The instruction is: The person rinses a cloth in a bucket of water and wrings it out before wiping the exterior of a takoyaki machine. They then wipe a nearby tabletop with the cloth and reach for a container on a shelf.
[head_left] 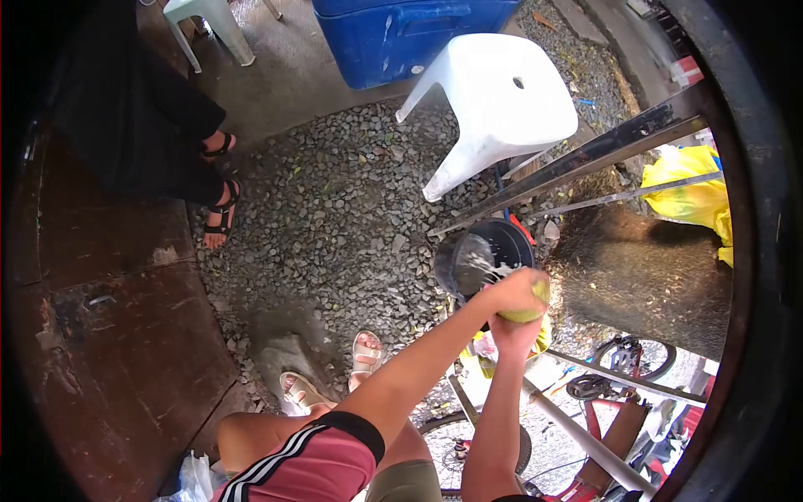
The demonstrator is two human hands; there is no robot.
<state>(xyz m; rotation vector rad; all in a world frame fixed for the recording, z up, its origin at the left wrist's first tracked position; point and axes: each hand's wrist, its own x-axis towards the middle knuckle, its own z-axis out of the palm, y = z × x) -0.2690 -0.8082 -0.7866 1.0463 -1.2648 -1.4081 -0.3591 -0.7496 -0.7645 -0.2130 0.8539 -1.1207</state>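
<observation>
My left hand is wrapped round a yellow-green object, rounded and partly blurred. From below, my right hand closes on the same object, and the two hands overlap. Just beyond them stands a black bucket on the gravel. Whitish liquid splashes at the bucket, close to my fingers. A dark, shiny round thing lies against the bucket's left side; whether it is a lid or a second container, I cannot tell.
A white plastic stool and a blue cooler stand ahead. Another person's sandaled feet are at the left, beside brown panels. Metal bars, a yellow bag and a bicycle are on the right.
</observation>
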